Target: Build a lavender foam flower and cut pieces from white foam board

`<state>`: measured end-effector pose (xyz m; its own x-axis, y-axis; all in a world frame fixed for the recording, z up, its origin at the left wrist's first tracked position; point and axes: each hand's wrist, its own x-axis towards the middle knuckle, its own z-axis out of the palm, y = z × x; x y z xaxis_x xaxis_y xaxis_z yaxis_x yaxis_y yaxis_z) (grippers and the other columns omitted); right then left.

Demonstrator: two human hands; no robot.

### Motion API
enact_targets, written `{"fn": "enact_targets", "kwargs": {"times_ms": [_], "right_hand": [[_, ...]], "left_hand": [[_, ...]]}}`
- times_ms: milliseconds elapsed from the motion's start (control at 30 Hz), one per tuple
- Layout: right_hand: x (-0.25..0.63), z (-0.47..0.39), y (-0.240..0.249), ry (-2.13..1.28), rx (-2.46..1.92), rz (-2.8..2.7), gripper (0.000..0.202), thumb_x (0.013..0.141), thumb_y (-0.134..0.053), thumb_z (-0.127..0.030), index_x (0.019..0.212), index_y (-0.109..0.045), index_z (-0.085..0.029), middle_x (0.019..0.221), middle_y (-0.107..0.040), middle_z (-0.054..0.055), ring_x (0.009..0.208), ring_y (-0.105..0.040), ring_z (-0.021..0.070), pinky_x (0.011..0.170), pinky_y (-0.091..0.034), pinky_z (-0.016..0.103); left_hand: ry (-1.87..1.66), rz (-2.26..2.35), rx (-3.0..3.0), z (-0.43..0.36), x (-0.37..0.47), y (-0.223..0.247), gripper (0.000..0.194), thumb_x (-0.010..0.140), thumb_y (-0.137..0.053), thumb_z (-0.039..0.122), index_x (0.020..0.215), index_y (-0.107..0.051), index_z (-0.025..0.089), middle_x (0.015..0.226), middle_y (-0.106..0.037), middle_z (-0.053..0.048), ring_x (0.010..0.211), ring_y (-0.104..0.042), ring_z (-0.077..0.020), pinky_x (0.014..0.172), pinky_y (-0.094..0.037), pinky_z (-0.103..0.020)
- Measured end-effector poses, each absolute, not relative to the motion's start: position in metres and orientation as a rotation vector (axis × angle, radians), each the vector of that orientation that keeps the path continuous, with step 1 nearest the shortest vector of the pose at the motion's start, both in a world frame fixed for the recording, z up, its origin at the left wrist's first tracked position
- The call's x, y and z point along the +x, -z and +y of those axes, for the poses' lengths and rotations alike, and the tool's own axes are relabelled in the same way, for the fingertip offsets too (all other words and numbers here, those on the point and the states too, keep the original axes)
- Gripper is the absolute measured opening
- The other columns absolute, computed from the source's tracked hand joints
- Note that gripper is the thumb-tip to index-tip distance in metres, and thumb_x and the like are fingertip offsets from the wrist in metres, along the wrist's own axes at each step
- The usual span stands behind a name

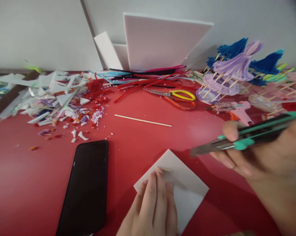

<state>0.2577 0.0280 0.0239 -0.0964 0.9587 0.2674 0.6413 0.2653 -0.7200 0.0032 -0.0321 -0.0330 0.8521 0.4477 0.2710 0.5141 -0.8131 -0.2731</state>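
Observation:
My right hand (251, 160), at the right, is closed around a black and green utility knife (246, 136). Its blade is out and points left, held above the table. Low in the middle, my left hand (153, 209) rests on a square white foam board (189, 190) turned cornerwise. The fingers lie close together, with one fingertip pressing on a short pale wooden stick (166, 169); part of that stick is hidden under the hand. The knife tip is apart from both board and stick. A longer wooden stick (143, 120) lies farther back on the red table.
A black phone (86, 186) lies left of the board. Scraps (62, 95) pile up behind it. Pipe cleaners (150, 77), pliers (172, 95) and a pink glue gun (236, 109) are farther back. Purple parasol-like crafts (233, 67) stand at the right, and white boards (162, 42) lean on the wall.

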Motion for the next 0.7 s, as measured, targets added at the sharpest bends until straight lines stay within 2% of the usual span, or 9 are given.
{"fn": "enact_targets", "kwargs": {"times_ms": [67, 133, 200, 300, 467, 600, 700], "right_hand": [[0.244, 0.027, -0.020, -1.057, -1.272, -1.499, 0.051, 0.085, -0.038, -0.070, 0.076, -0.057, -0.024, 0.032, -0.049, -0.004, 0.031, -0.053, 0.0130, 0.037, -0.044, 0.024], [0.236, 0.022, -0.011, -1.255, -1.216, -1.344, 0.035, 0.082, -0.055, -0.060, 0.089, -0.056, -0.026, 0.051, -0.063, -0.002, 0.043, -0.061, 0.0158, 0.039, -0.048, 0.026], [0.232, 0.016, 0.000, -1.357, -1.223, -1.281, 0.026, 0.083, -0.063, -0.046, 0.095, -0.055, -0.025, 0.063, -0.066, -0.001, 0.049, -0.063, 0.0145, 0.041, -0.049, 0.024], [0.232, 0.013, 0.011, -1.528, -1.176, -1.144, 0.021, 0.081, -0.069, -0.034, 0.097, -0.059, -0.024, 0.068, -0.065, -0.002, 0.050, -0.062, 0.0110, 0.043, -0.049, 0.021], [0.241, 0.017, 0.025, -1.609, -0.958, -1.159, 0.040, 0.069, -0.077, -0.046, 0.100, -0.065, -0.024, 0.070, -0.068, 0.001, 0.054, -0.065, 0.0142, 0.044, -0.050, 0.023], [0.248, 0.009, 0.037, -1.412, -1.045, -1.309, 0.024, 0.084, -0.065, -0.039, 0.102, -0.065, -0.023, 0.065, -0.070, 0.001, 0.054, -0.067, 0.0154, 0.052, -0.053, 0.026], [0.250, 0.000, 0.038, -1.349, -1.055, -1.422, 0.018, 0.087, -0.062, -0.033, 0.102, -0.065, -0.023, 0.065, -0.071, 0.002, 0.055, -0.068, 0.0156, 0.054, -0.055, 0.027]], "left_hand": [[0.282, -0.728, -2.692, -0.032, 0.003, 0.034, 0.035, 0.092, -0.041, 0.021, 0.119, -0.054, 0.004, 0.119, -0.065, -0.018, 0.110, -0.061, -0.0313, 0.083, -0.054, -0.036], [0.295, -0.727, -2.695, -0.032, 0.003, 0.034, 0.036, 0.093, -0.038, 0.023, 0.118, -0.055, 0.003, 0.118, -0.065, -0.019, 0.109, -0.062, -0.0313, 0.083, -0.053, -0.037], [0.291, -0.720, -2.697, -0.032, 0.003, 0.034, 0.036, 0.093, -0.038, 0.025, 0.117, -0.055, 0.003, 0.117, -0.066, -0.018, 0.108, -0.062, -0.0308, 0.083, -0.052, -0.037], [0.271, -0.727, -2.699, -0.032, 0.003, 0.034, 0.036, 0.092, -0.042, 0.025, 0.118, -0.054, 0.005, 0.118, -0.066, -0.016, 0.109, -0.062, -0.0295, 0.085, -0.051, -0.036], [0.296, -0.747, -2.689, -0.034, 0.003, 0.035, 0.037, 0.091, -0.042, 0.026, 0.119, -0.054, 0.006, 0.118, -0.066, -0.015, 0.111, -0.059, -0.0292, 0.089, -0.047, -0.038], [0.329, -0.766, -2.688, -0.034, 0.004, 0.036, 0.036, 0.090, -0.041, 0.024, 0.118, -0.056, 0.006, 0.116, -0.067, -0.014, 0.111, -0.058, -0.0294, 0.092, -0.044, -0.039], [0.340, -0.767, -2.689, -0.033, 0.004, 0.037, 0.035, 0.090, -0.039, 0.020, 0.117, -0.057, 0.007, 0.117, -0.067, -0.013, 0.112, -0.057, -0.0288, 0.091, -0.042, -0.040]]}}
